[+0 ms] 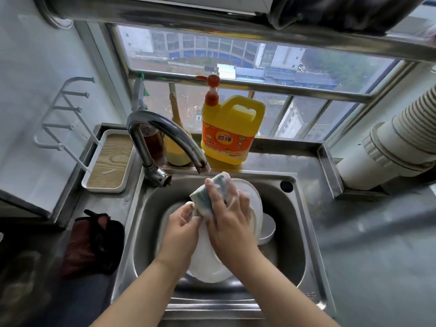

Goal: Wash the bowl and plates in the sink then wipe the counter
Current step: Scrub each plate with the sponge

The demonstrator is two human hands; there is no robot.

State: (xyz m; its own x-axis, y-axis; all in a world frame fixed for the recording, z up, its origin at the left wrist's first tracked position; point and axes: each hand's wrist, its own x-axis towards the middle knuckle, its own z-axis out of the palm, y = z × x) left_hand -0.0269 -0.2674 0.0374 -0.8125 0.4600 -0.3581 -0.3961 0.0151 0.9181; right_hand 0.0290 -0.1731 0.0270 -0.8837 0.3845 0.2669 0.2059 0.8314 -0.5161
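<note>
Crowded sink basin with open counter to the right.

Both hands and white plates [256, 204] fill the steel sink [299, 208]; the curved faucet [165, 133] overhangs its back-left (spout just above the sponge [207, 197]). A yellow detergent bottle [232, 131] blocks the rear ledge.

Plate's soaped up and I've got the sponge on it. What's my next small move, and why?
Probably sweep the sponge down the plate toward its near edge. The right hand presses it at the far part, the left hand steadies the rim, and the lower face looks unscrubbed. No water shows at the tap, so rinsing comes later.
</note>
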